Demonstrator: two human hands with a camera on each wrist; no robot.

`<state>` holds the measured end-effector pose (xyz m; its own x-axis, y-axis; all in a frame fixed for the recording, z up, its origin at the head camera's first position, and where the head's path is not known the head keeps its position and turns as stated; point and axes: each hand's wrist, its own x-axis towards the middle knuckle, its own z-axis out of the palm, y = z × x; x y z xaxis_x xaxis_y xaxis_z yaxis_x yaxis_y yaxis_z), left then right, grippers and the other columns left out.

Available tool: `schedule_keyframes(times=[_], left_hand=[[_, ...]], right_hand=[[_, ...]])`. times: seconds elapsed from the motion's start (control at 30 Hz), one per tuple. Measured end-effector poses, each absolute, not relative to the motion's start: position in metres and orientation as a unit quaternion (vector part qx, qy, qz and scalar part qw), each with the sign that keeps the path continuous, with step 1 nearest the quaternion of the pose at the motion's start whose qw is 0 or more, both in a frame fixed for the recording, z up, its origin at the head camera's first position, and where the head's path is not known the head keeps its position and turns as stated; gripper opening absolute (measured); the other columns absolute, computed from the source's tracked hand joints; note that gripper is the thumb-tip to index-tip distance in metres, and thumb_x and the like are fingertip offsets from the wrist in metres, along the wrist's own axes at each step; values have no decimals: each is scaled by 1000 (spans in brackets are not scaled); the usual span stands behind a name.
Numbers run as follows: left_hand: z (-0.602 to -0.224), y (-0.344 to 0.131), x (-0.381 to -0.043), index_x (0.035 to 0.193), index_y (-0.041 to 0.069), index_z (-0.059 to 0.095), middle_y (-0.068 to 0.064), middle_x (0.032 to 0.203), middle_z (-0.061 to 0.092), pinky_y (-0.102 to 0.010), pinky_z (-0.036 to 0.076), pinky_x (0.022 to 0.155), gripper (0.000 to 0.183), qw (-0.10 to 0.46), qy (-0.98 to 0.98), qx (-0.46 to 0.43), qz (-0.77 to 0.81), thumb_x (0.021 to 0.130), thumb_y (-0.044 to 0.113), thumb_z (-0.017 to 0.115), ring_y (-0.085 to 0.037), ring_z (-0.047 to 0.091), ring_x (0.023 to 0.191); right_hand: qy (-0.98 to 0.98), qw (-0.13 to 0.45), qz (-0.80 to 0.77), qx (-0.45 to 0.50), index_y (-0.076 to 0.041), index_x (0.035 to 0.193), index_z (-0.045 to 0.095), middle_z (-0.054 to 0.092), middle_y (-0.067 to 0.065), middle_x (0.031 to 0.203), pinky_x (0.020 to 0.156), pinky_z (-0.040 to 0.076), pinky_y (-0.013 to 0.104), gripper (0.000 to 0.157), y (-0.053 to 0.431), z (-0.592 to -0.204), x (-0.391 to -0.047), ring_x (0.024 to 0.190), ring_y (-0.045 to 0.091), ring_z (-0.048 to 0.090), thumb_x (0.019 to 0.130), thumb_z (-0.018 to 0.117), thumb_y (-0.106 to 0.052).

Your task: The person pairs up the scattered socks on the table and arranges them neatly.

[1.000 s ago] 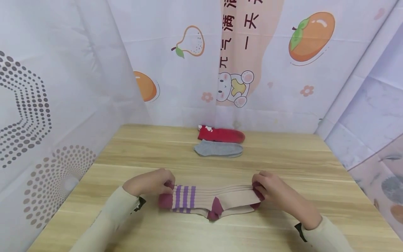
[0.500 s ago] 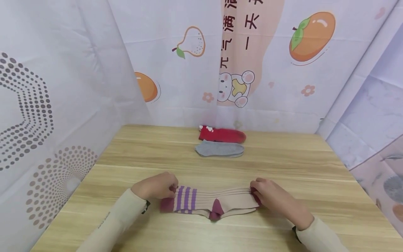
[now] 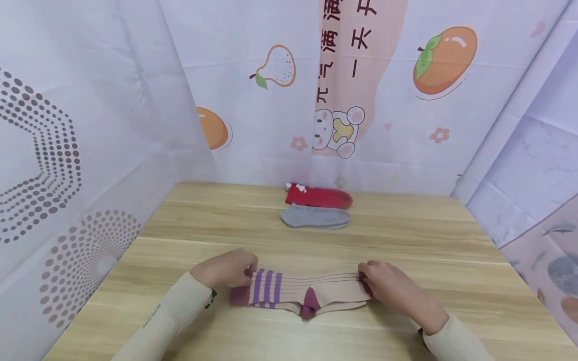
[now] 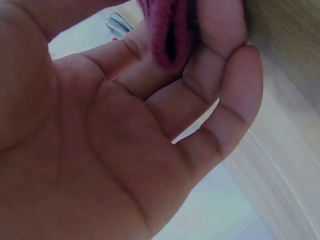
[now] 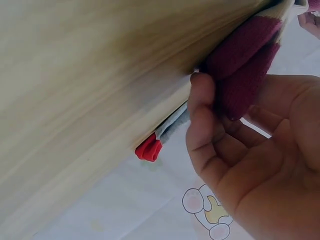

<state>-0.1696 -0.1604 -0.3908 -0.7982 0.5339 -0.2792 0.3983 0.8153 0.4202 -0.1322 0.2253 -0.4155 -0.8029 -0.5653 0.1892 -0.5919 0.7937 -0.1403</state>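
Beige striped socks (image 3: 307,293) lie on the wooden table (image 3: 406,240), left hand (image 3: 224,268) and right hand (image 3: 388,286) each pinching one end.

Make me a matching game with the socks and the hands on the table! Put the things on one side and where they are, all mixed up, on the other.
Things:
1. red sock
2. grey sock
3. left hand
4. right hand

Places:
A. pinches the maroon toe end of the striped sock
B. farthest back, by the curtain wall
C. pinches the cuff end next to the purple stripes
D. just in front of the red one

Pairs: 1-B, 2-D, 3-C, 4-A
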Motion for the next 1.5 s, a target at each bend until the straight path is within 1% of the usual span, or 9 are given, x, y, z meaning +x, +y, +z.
schedule_keyframes(times=[0.53,0.77,0.93,1.03,1.1,1.17,1.23,1.33,1.5], left_hand=[[-377,-186,-183,84,17,56,6,87,55,-28,45,68,21,236,882,342,220,86,7,74,-10,50,79],[-391,-178,-180,80,14,55,6,79,51,-28,43,65,22,239,900,312,191,83,7,75,-10,49,74],[-385,-165,-167,87,14,59,3,81,56,-34,48,67,19,211,933,248,155,84,5,75,-15,53,76],[-377,-153,-152,102,7,63,-7,91,61,-47,52,74,20,146,954,238,108,85,4,73,-26,58,85],[-373,-143,-140,111,4,62,-13,98,62,-56,52,77,28,98,960,250,81,86,5,73,-33,59,91],[-370,-134,-129,119,4,63,-15,104,62,-56,53,77,33,69,956,278,70,87,9,72,-34,59,93],[-369,-125,-119,117,6,65,-10,102,64,-48,54,77,30,71,943,315,77,88,14,73,-28,60,90],[-371,-115,-107,111,11,66,-10,111,64,-45,54,87,26,105,929,345,87,90,23,73,-31,62,104],[-378,-107,-99,116,12,62,-23,138,52,-58,43,102,33,132,927,340,89,90,29,72,-48,45,132]], right_hand=[[-930,19,172,323,-17,81,58,50,-17,65,55,44,21,24,235,-396,-133,60,-4,46,90,65,4],[-936,-25,163,312,-15,83,58,49,-14,68,54,42,21,20,230,-408,-134,61,-1,44,90,65,2],[-942,-15,151,300,-13,84,58,50,-11,69,55,43,22,19,228,-408,-132,63,3,46,88,67,4],[-950,34,95,295,-8,92,63,59,-2,80,63,51,30,15,222,-406,-126,73,12,56,84,72,1],[-952,79,56,292,-4,101,65,64,7,94,71,55,40,22,215,-403,-121,87,23,61,82,75,-3],[-945,125,32,301,-2,109,66,64,15,107,79,55,49,32,207,-401,-117,101,32,60,80,78,-5],[-932,148,36,328,-1,115,66,63,19,117,84,54,52,38,201,-399,-111,110,36,59,80,79,-5],[-914,123,60,382,-4,123,64,62,20,124,89,54,49,43,193,-400,-100,114,36,59,82,77,-6],[-919,12,86,384,-13,137,59,56,19,138,99,47,53,46,186,-406,-86,126,38,53,92,69,-15]])
